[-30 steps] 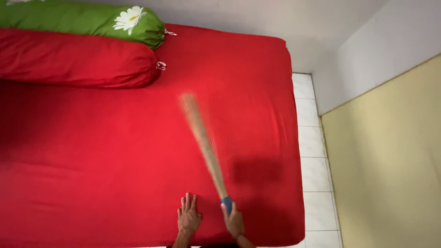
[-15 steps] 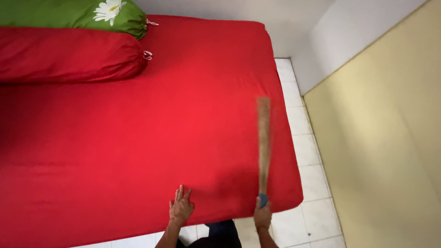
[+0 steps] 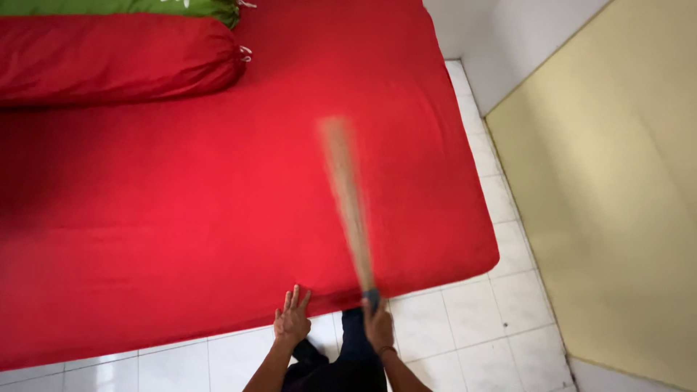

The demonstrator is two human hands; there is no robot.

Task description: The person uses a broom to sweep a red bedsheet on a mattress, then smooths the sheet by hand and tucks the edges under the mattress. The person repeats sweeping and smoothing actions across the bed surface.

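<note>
Gripping the blue handle end of a blurred stick broom (image 3: 347, 199) angled over the red bed (image 3: 218, 196), the right hand (image 3: 378, 324) is mid-sweep; the left hand (image 3: 292, 321) lies flat, fingers spread, on the bed's near edge. Next likely needs a stroke toward that edge.

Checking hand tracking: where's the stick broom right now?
Head view, lower centre: the stick broom is gripped by the right hand, blurred, slanting up over the red bed, right of the left hand.

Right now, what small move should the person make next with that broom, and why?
Probably sweep the stick broom down toward the mattress edge: it lies blurred over the red sheet, gripped by the right hand, while the left hand rests flat at the edge.
</note>
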